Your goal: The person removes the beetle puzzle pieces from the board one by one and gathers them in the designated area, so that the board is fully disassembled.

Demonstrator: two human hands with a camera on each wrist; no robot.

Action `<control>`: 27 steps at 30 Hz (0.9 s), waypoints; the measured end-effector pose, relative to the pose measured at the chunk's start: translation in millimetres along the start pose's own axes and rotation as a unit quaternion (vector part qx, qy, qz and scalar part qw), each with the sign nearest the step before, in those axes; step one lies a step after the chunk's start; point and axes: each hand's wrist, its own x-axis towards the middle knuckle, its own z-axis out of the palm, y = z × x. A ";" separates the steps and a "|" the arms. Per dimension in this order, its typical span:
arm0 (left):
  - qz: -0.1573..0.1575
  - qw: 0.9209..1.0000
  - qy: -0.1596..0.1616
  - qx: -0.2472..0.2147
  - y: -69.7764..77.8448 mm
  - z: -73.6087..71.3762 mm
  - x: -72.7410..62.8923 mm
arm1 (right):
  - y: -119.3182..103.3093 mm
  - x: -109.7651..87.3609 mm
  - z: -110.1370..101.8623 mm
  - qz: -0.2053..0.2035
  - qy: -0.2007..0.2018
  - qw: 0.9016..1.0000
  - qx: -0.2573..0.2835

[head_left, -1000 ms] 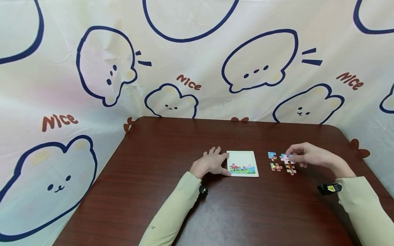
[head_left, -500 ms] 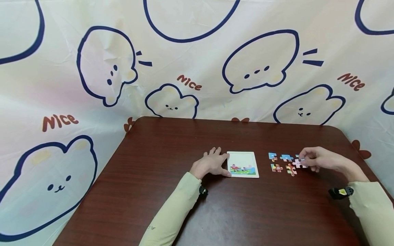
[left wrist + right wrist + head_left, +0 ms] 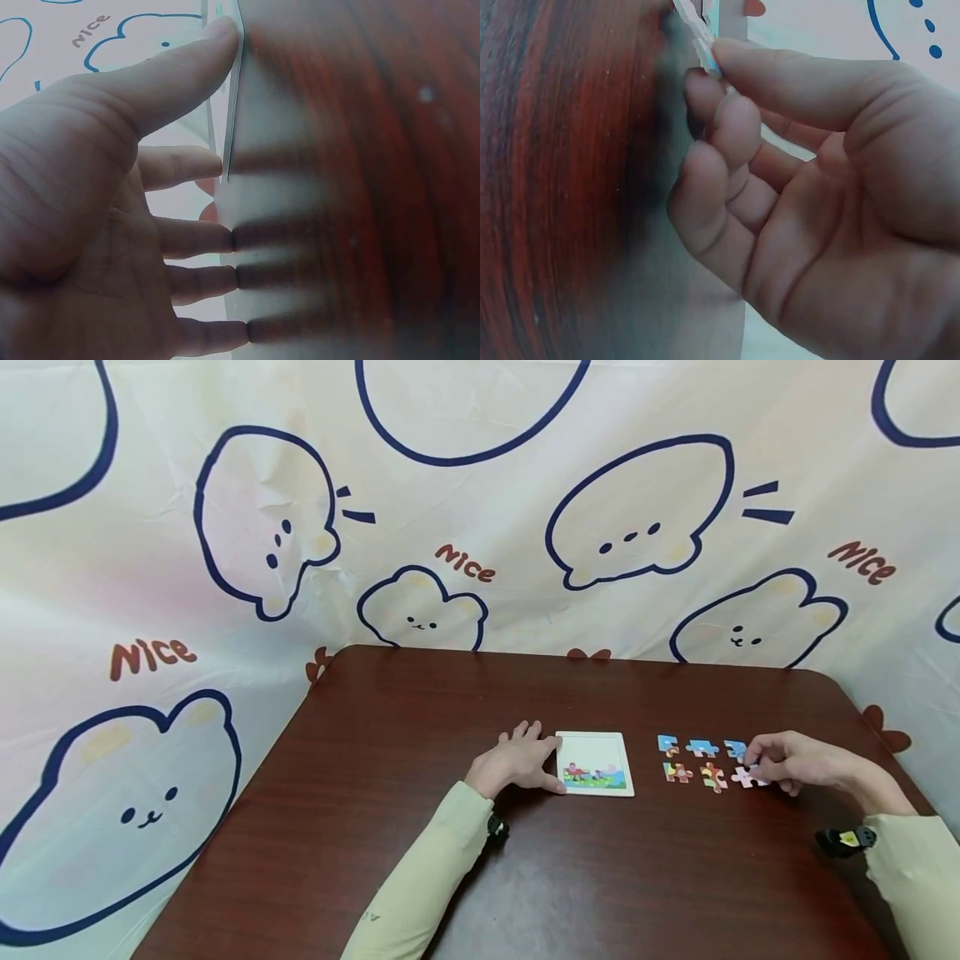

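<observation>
My left hand (image 3: pixel 512 760) rests at the left side of a white puzzle tray (image 3: pixel 628 783). Its thumb touches the tray's edge, and the fingers lie straight on the table, as the left wrist view confirms. Colourful pieces fill the tray's lower part. With curled fingers, my right hand (image 3: pixel 798 762) pinches a pale pink puzzle piece (image 3: pixel 745 776) at the right end of the near row of loose pieces. In the right wrist view the piece (image 3: pixel 697 34) shows edge-on at the thumb tip. Just behind it, a blue piece (image 3: pixel 734 749) is partly beside the fingers.
Between tray and right hand lie more loose pieces in two rows: two blue ones (image 3: pixel 702 748) (image 3: pixel 667 744) behind, an orange-red one (image 3: pixel 714 777) and a red-yellow one (image 3: pixel 678 772) in front. A dark wooden table (image 3: pixel 600 877) carries everything; a printed cloth (image 3: pixel 510 493) hangs behind it.
My right hand has moved right and slightly nearer, sliding the pink piece away from the blue pieces, which it partly covered before. The left hand and tray have stayed put.
</observation>
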 end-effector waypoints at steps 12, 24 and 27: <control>0.003 1.000 -0.004 0.007 -0.1 0.3 1.8 | -0.3 2.0 2.2 0.033 0.010 0.999 -0.040; 0.000 1.000 -0.003 -0.001 0.8 -0.2 0.4 | -14.9 3.9 8.5 0.092 0.024 0.992 -0.087; 0.001 1.000 -0.002 0.001 0.8 -0.6 0.1 | -19.1 3.7 8.4 0.083 0.031 0.992 -0.091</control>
